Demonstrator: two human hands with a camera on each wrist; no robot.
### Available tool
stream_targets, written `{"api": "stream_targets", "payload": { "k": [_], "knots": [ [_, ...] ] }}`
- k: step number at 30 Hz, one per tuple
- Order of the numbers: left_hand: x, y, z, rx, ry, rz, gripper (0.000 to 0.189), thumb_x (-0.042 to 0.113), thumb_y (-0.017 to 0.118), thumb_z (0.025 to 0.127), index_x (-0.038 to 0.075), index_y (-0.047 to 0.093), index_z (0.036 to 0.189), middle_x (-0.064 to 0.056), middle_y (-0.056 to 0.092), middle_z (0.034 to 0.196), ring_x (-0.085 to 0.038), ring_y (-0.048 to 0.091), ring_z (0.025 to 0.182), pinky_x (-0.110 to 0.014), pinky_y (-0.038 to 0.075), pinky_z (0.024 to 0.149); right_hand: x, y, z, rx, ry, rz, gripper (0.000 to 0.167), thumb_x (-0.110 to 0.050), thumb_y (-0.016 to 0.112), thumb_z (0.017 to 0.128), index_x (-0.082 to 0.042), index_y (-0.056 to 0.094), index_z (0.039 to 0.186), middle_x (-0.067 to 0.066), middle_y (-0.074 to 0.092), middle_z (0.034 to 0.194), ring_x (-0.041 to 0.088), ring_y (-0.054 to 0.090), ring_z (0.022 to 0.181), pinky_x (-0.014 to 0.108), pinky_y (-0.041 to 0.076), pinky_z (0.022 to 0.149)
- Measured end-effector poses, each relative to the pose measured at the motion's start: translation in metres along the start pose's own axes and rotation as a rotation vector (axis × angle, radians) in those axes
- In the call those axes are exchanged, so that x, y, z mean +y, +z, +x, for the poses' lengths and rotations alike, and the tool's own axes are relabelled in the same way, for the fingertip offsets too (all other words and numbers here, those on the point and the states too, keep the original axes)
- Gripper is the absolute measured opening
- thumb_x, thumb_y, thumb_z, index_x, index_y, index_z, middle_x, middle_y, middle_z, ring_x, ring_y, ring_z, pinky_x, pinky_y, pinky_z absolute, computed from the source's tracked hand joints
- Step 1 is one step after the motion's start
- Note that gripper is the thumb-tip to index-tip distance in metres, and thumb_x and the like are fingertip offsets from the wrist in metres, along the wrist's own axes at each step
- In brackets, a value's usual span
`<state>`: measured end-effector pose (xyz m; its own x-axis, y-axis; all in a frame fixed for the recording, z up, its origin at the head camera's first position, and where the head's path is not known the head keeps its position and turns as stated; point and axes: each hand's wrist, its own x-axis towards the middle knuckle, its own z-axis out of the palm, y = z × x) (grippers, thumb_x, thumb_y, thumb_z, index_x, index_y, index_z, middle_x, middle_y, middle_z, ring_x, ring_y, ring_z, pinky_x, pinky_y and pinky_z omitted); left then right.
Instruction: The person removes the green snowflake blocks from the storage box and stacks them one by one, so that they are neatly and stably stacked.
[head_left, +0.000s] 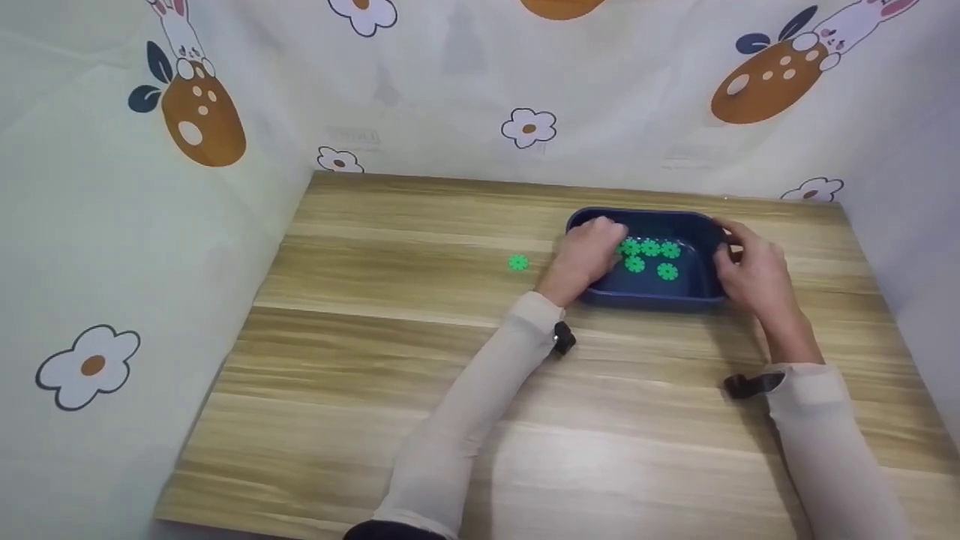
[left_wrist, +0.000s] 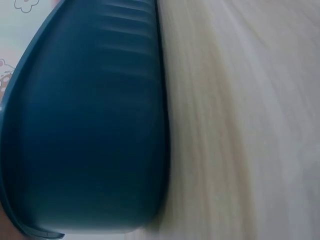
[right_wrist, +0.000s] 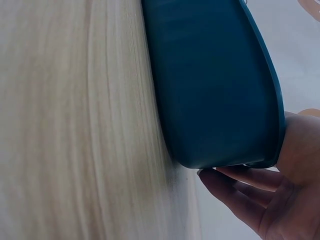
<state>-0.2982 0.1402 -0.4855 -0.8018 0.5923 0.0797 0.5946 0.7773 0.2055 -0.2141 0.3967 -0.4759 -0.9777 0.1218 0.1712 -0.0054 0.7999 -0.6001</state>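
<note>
- Blue tray [head_left: 652, 303], head view: on table [head_left: 360, 360], long axis between left hand [head_left: 587, 255] and right hand [head_left: 759, 270], gripping opposite ends.
- Left wrist: tray wall; grip hidden.
- Right wrist: hand wrapped round tray's end.

Pale cloth [head_left: 450, 150] is hanging along the far and left edges of this wood-grain worktop [head_left: 375, 360], printed bunnies [head_left: 178, 36] are hugging spotty brown blobs [head_left: 217, 133] lol, and one printed flower [head_left: 812, 193] is peeking up by the far right corner.

Left arm [head_left: 469, 394] and right arm [head_left: 832, 435] reach forward
The left hand [head_left: 587, 253] curls its fingers; the right hand [head_left: 759, 274] curves inward, thumb and fingers apart.
</note>
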Motion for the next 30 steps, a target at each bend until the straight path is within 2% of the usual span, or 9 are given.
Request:
{"api": "stream_targets", "payload": {
  "k": [6,7,10,12,21,27,30],
  "knots": [
    [0.0014,-0.0002,0.0003,0.017,-0.02,0.028,0.018,0.029,0.076,0.103,0.018,0.078,0.117,-0.002,0.077,0.12,-0.018,0.073,0.112,-0.036,0.063,0.093,-0.0007,0.0002,0.0,0.009,-0.007,-0.002,0.049,-0.011,0.05,0.107,-0.012,0.058,0.156,0.035,0.068,0.136,0.047,0.075,0.105,0.032,0.059,0.081],
    [0.0018,-0.0003,-0.0001,0.013,-0.027,0.03,0.019,0.03,0.076,0.103,0.019,0.078,0.117,-0.002,0.078,0.12,-0.019,0.074,0.112,-0.036,0.064,0.092,-0.0006,0.0007,-0.0001,0.014,-0.011,0.0,0.049,-0.01,0.05,0.107,-0.011,0.058,0.156,0.036,0.068,0.135,0.047,0.075,0.105,0.03,0.059,0.08],
    [0.002,-0.0004,-0.0005,0.005,-0.036,0.024,0.018,0.031,0.076,0.102,0.019,0.078,0.116,-0.002,0.079,0.119,-0.019,0.076,0.109,-0.038,0.065,0.09,-0.0001,0.0015,-0.0008,0.029,-0.027,0.004,0.049,-0.01,0.051,0.106,-0.01,0.06,0.154,0.036,0.07,0.133,0.046,0.076,0.102,0.006,0.044,0.069],
    [0.0018,-0.0005,-0.0007,-0.001,-0.036,0.016,0.018,0.031,0.077,0.102,0.019,0.078,0.115,-0.002,0.079,0.119,-0.019,0.076,0.109,-0.038,0.064,0.09,0.0003,0.0021,-0.0008,0.031,-0.033,0.011,0.049,-0.009,0.051,0.106,-0.01,0.06,0.154,0.036,0.07,0.132,0.046,0.076,0.101,0.001,0.038,0.066],
    [0.001,-0.0036,-0.002,-0.019,-0.003,-0.026,0.024,0.031,0.077,0.101,0.021,0.077,0.123,0.0,0.073,0.123,-0.018,0.073,0.113,-0.037,0.064,0.092,0.0001,-0.0002,-0.0008,0.012,-0.016,0.005,0.05,-0.01,0.051,0.107,-0.012,0.058,0.156,0.036,0.069,0.134,0.046,0.075,0.105,0.01,0.045,0.07],
    [0.0004,-0.0033,-0.0022,0.028,0.008,-0.056,0.031,0.031,0.076,0.101,0.021,0.074,0.13,0.001,0.068,0.127,-0.014,0.069,0.118,-0.033,0.062,0.093,-0.0001,-0.0003,-0.0006,0.01,-0.011,-0.003,0.05,-0.011,0.051,0.107,-0.012,0.058,0.156,0.036,0.069,0.135,0.046,0.074,0.107,0.022,0.054,0.076],
    [-0.0009,-0.0035,-0.0031,0.062,0.007,-0.088,0.033,0.029,0.074,0.102,0.02,0.074,0.133,0.001,0.068,0.132,-0.014,0.068,0.121,-0.031,0.061,0.095,-0.0004,0.0003,-0.0007,0.007,-0.01,0.005,0.049,-0.011,0.051,0.107,-0.011,0.059,0.156,0.036,0.068,0.135,0.046,0.074,0.108,0.017,0.053,0.075]
  ]
}}
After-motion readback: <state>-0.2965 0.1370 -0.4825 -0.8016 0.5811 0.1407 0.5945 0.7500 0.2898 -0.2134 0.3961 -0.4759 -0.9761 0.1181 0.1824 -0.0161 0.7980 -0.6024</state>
